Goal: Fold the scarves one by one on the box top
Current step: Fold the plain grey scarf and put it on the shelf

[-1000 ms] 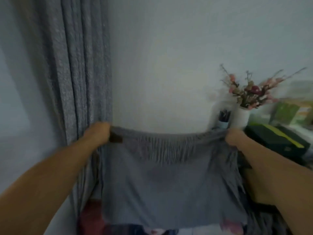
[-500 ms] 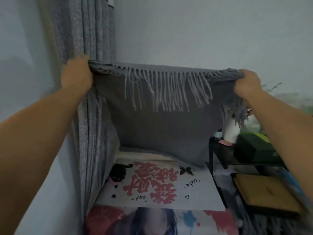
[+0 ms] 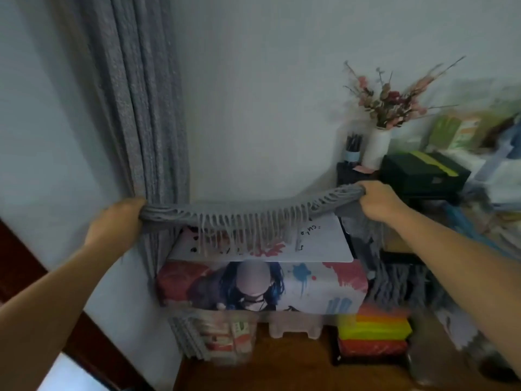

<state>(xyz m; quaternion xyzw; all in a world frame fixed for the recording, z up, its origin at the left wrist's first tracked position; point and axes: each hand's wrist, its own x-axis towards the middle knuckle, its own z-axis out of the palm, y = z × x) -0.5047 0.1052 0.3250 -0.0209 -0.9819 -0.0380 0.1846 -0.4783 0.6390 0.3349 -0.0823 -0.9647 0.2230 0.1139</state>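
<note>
A pale wall [image 3: 267, 94] fills the back of the room, with a grey curtain [image 3: 135, 108] hanging in folds at its left. Dark wooden floor [image 3: 282, 373] shows at the bottom. To the right a white vase [image 3: 376, 149] of pink dried flowers [image 3: 390, 104] stands on a cluttered shelf [image 3: 352, 173] beside a dark box [image 3: 423, 173]. The light is soft and even.
</note>
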